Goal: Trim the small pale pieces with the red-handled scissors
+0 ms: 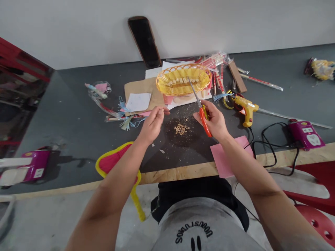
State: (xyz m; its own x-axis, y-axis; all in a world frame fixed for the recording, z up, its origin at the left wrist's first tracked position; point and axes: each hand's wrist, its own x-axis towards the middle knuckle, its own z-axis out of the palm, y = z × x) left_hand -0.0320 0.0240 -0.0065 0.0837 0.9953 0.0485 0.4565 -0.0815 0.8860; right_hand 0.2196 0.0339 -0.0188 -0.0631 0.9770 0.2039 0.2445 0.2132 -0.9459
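Observation:
Red and yellow scissors [205,122] are in my right hand [215,120], their blades pointing up over a yellow woven basket [162,82]. Small pale pieces [180,82] lie in a row inside the basket. My left hand [155,122] is closed in a pinch at the left, fingertips pointing right; what it holds is too small to name. Between and just below the hands, a small heap of tan bits [181,129] rests on the dark table [78,115], with crumbs scattered round it.
A yellow glue gun [247,107] and purple power socket [306,135] lie right. Pink paper [222,158] sits under my right forearm. A red and yellow shape [112,163] is by my left forearm. Wrapped sticks [214,62] and a phone [145,42] are behind.

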